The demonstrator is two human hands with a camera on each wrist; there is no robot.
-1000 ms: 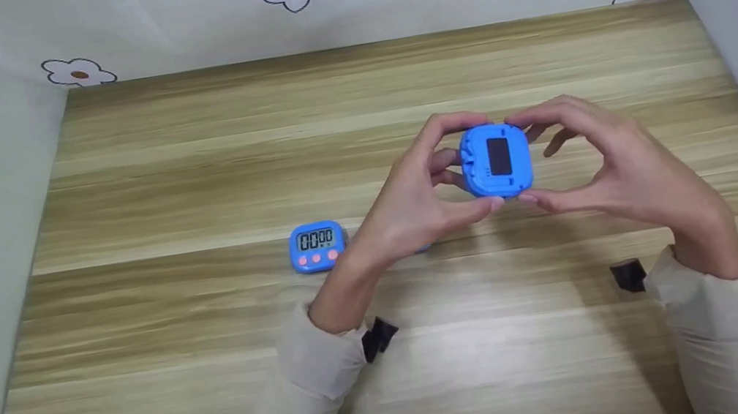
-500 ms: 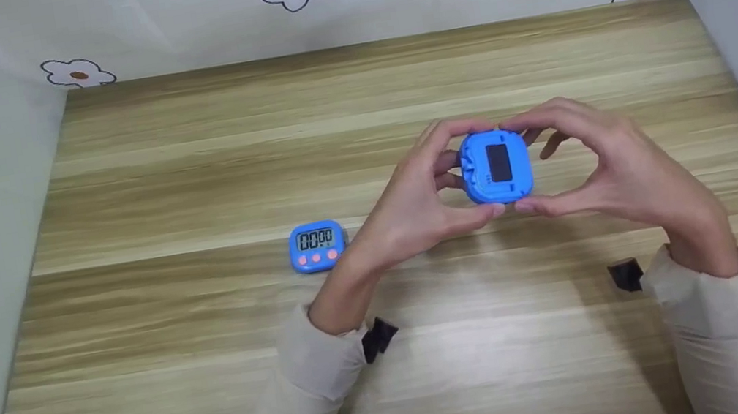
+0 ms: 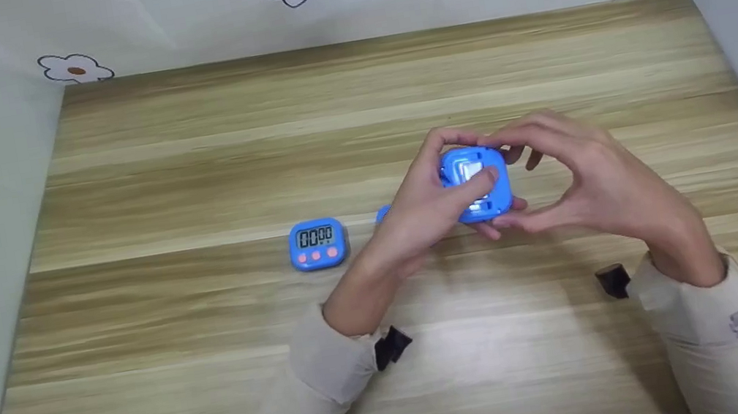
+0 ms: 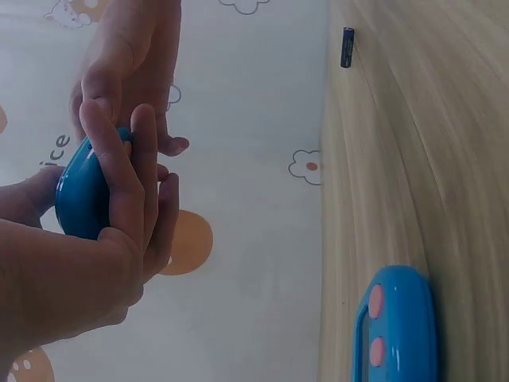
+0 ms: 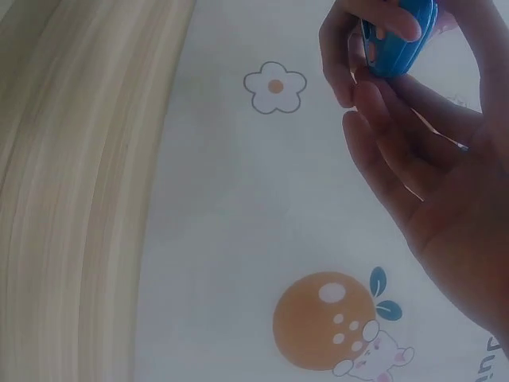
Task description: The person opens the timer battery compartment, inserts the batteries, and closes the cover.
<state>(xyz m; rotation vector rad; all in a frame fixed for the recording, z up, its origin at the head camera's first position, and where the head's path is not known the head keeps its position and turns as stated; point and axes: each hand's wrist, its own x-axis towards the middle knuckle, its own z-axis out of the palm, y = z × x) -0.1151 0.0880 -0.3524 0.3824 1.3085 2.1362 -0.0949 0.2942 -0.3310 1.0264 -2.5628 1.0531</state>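
A blue digital timer (image 3: 501,197) is held up over the table with its back towards the head camera. My left hand (image 3: 422,207) grips it from the left, thumb lying across the back and fingers behind, as the left wrist view also shows on the timer (image 4: 75,191). From the right, my right hand (image 3: 580,162) pinches its edges between thumb and index finger. In the right wrist view pink buttons show on the face of the held timer (image 5: 398,40). A bright patch on the back is partly covered by the left thumb.
Left of the hands lies another blue timer (image 3: 317,244), face up, reading 00:00. A further blue piece (image 3: 383,214) peeks out behind the left hand, mostly hidden. The left wrist view shows a small dark battery (image 4: 347,48) on the wooden table (image 3: 186,176).
Both hands have moved slightly left and towards the person with the timer. The left thumb has shifted from the timer's lower edge onto its back.
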